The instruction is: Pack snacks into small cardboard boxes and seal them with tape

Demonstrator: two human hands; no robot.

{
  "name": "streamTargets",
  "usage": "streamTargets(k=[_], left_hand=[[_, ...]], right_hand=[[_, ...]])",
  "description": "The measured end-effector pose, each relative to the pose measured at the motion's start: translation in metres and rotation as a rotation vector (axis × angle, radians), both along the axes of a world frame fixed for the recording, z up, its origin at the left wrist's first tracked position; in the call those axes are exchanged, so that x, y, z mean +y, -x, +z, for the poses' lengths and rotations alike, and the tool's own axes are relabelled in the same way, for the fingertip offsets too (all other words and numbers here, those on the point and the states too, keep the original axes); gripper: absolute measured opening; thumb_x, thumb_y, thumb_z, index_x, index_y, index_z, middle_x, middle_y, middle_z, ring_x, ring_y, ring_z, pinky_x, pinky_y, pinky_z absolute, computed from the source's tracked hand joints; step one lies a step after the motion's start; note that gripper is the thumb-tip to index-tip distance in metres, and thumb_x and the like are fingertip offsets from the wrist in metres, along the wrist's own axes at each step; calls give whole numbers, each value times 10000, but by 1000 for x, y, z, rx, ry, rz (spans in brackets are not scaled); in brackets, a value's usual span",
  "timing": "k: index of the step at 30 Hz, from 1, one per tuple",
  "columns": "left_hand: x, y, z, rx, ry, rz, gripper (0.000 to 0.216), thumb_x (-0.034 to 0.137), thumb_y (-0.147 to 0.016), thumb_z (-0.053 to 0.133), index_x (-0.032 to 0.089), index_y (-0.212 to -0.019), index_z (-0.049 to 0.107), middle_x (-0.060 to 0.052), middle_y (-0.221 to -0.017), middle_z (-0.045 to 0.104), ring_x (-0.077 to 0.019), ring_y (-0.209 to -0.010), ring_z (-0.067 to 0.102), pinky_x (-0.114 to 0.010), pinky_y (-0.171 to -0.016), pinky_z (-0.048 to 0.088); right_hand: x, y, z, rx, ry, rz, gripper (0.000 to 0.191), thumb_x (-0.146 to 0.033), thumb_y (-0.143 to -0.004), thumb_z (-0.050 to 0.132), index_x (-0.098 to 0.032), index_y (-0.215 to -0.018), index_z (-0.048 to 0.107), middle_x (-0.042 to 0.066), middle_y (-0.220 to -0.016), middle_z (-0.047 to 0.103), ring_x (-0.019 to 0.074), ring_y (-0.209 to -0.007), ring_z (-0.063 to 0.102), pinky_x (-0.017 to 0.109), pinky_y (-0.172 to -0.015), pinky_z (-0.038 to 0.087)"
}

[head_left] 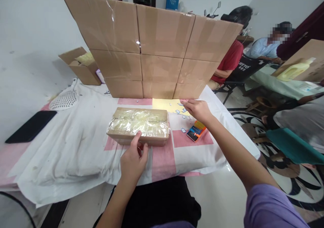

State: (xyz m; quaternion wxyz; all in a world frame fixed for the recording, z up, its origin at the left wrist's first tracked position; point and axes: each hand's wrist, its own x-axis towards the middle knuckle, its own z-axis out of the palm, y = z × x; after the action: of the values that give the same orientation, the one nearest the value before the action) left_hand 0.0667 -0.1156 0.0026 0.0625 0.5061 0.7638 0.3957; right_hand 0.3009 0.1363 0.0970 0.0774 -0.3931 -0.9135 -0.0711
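Taped carton [138, 123] at eleven o'clock looks done, left hand [133, 157] on its edge, fingertips parted, but blue-edged cut-outs [178, 112] still lie loose around one, right hand [198, 110] pinched nearby, can't tell on what.

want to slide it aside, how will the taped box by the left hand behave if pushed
The box probably keeps its shape, given its flat cardboard sides. Its shiny tape may feel slippery. Being low and wide, it would likely slide rather than tip, perhaps rucking the wrinkled cloth.
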Motion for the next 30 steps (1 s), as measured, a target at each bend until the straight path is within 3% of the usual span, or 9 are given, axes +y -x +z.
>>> streamTargets(k=[5, 9, 12, 15, 20, 25, 30], left_hand=[[-2, 2, 16, 6, -103, -35, 452, 356, -947, 566, 203, -1371, 538, 72, -628, 593, -117, -552, 581, -228, -569, 428], [7, 3, 53, 42, -322, -102, 221, 289, -946, 601, 206, -1131, 688, 82, -574, 495, -75, -517, 500, -209, -610, 439], [23, 0, 85, 1, -337, -219, 207, 291, -934, 633, 224, -1118, 700, 64, -659, 580, -71, -550, 516, -207, -612, 448], [36, -6, 104, -46, -324, -342, 170, 265, -921, 659, 234, -1082, 703, 34, -828, 687, -77, -622, 558, -218, -646, 469], [43, -16, 107, -96, -410, -398, 68, 186, -923, 648, 218, -879, 688, 23, -861, 727, -89, -682, 598, -228, -669, 484], [46, -22, 102, -98, -442, -462, 98, 131, -897, 662, 222, -863, 651, 35, -859, 712, -84, -706, 600, -214, -641, 465], [47, -26, 100, -56, -416, -431, 133, 109, -879, 654, 233, -908, 618, 63, -805, 672, -67, -618, 546, -205, -623, 447]], right_hand=[[-37, 15, 7, 164, -85, 165, 404, -334, -1064, 360, -233, -1187, 732, 90, -851, 735, 207, -798, 649, 315, -691, 408], [-71, 27, 6, 455, 9, 334, 308, -308, -1052, 414, -227, -1030, 710, 51, -825, 723, 181, -734, 649, 301, -673, 437], [-98, 36, 4, 632, 119, 383, 244, -278, -1042, 444, -226, -932, 655, 15, -736, 671, 157, -638, 601, 289, -635, 437], [-117, 42, 3, 724, 180, 398, 200, -241, -1032, 473, -225, -894, 616, -10, -685, 619, 139, -593, 559, 273, -597, 413], [-127, 46, 0, 811, 203, 390, 169, -202, -1020, 496, -213, -882, 593, -38, -650, 540, 114, -561, 487, 254, -572, 365], [-127, 46, -10, 862, 220, 353, 218, -214, -1014, 513, -201, -800, 553, -49, -631, 465, 99, -554, 428, 244, -568, 329], [-124, 44, -23, 934, 330, 315, 252, -261, -1034, 494, -201, -798, 559, -30, -666, 548, 104, -584, 500, 240, -596, 363]])
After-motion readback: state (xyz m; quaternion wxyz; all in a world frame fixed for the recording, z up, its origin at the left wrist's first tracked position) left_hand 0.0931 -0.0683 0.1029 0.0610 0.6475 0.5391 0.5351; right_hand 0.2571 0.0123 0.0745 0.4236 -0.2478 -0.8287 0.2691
